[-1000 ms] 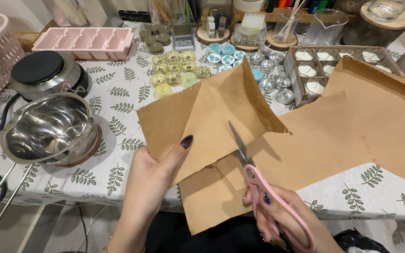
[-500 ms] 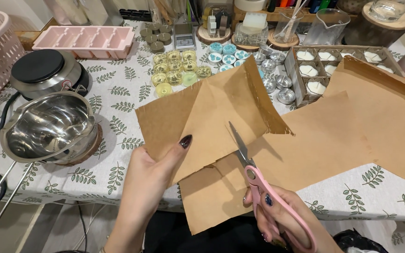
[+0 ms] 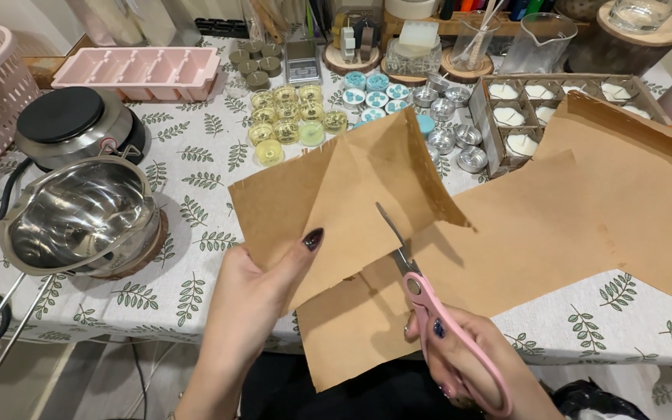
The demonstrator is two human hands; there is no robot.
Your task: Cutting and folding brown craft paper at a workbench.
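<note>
A large sheet of brown kraft paper lies across the leaf-patterned tablecloth and hangs over its front edge. My left hand pinches a lifted, folded flap of that paper, thumb on top. My right hand grips pink-handled scissors. Their steel blades point away from me and sit in a cut in the paper, just right of the flap.
A steel melting pot stands at the left by a black hot plate. Behind the paper are yellow and blue tealights, metal cups, a divided cardboard box of white candles, a pink mould tray and glass beakers.
The scissors have shifted slightly toward me and left, the blades closing a little along the cut. My left hand still holds the flap in much the same place.
</note>
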